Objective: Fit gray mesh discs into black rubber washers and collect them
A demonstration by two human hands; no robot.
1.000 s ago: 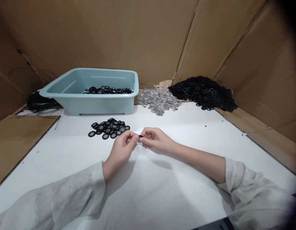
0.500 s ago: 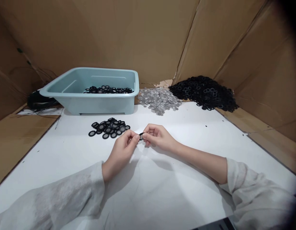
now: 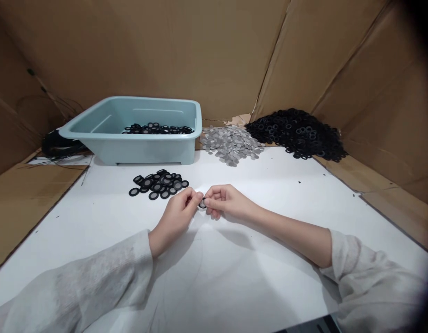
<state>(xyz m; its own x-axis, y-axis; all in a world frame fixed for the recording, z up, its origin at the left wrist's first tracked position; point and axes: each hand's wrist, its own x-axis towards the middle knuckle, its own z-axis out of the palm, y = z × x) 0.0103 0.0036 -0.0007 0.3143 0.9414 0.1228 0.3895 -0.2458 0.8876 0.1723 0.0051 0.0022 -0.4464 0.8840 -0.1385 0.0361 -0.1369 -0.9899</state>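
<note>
**Between the left hand (image 3: 175, 210) and the right hand (image 3: 231, 201), one black ring (image 3: 202, 204)**

Fingertips cover both sides of the ring, so only its middle shows, with something pale inside; how well that paler part sits in the ring is too small to tell. Whether the ring's lower edge clears the white table (image 3: 214, 282) is also hard to judge. The front of the blue tub (image 3: 151, 151) hides the lower part of the ringed discs (image 3: 158, 129) inside it, and its left end partly covers a dark bundle of cord (image 3: 61, 144). At the bottom edge, a dark flat object (image 3: 313, 325) is cut off, and the right sleeve (image 3: 369, 277) fades into a blurred black corner.

The left hand pinches the ring's left side between thumb and finger, its other fingers curled mostly out of sight. The right hand grips the opposite side just as narrowly, its lower fingers loosely bent underneath. Just beyond the left hand lies a small pile of filled rings (image 3: 158, 185). Farther back, grey discs (image 3: 233, 144) lie heaped beside a larger mound of black rings (image 3: 297, 134).
</note>
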